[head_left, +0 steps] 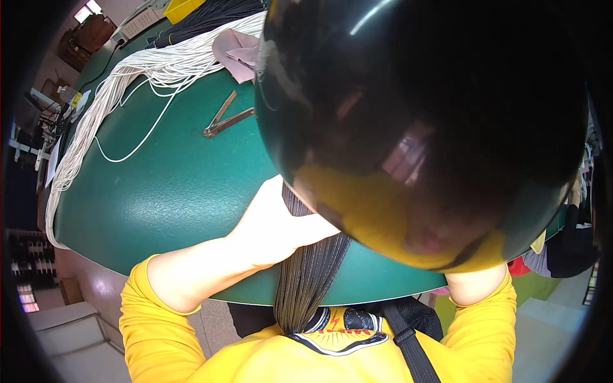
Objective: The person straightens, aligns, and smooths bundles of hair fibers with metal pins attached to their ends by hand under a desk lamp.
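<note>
Head view: left hand (268, 223) clasps dark strands (310, 274) beside black dome (421, 127); right hand hidden behind, can't tell; slackening could splay strands.

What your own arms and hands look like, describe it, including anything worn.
The left arm wears a plain, stretchy-looking yellow fabric sleeve, bunched and ending partway along the forearm; the right arm wears a matching yellow sleeve. The left hand has no glove, and its wrist no watch. The right hand is hidden behind the glossy black dome.
</note>
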A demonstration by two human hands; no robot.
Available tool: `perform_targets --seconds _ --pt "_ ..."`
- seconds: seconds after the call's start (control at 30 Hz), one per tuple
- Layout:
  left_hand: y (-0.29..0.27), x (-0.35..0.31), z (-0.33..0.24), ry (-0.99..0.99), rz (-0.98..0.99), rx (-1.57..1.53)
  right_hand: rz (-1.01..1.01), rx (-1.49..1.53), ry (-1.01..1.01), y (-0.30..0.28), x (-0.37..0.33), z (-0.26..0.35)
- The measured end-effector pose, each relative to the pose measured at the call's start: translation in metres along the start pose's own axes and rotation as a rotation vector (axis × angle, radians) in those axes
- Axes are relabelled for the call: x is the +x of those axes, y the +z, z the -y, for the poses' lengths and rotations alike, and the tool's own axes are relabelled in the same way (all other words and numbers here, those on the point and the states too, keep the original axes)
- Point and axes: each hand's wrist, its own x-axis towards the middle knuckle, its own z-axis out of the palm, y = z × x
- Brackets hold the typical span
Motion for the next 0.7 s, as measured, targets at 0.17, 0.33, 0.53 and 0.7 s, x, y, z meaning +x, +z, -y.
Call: perform_targets --seconds 0.17,0.33,0.53,0.7 --pt "-0.002 -0.001 0.003 -0.024 0.024 -0.010 0.003 0.023 -0.003 0.002 0.002 -0.001" --pt "-0.001 0.000 0.003 0.033 0.006 0.069 -0.002 0.039 -0.003 0.005 0.002 -0.001" --pt "-0.001 -0.002 -0.003 0.017 0.040 0.167 0.003 0.062 0.001 -0.006 0.004 0.009" --pt "0.002 -0.002 -0.005 0.054 -0.034 0.112 0.010 0.086 -0.001 -0.008 0.007 0.003"
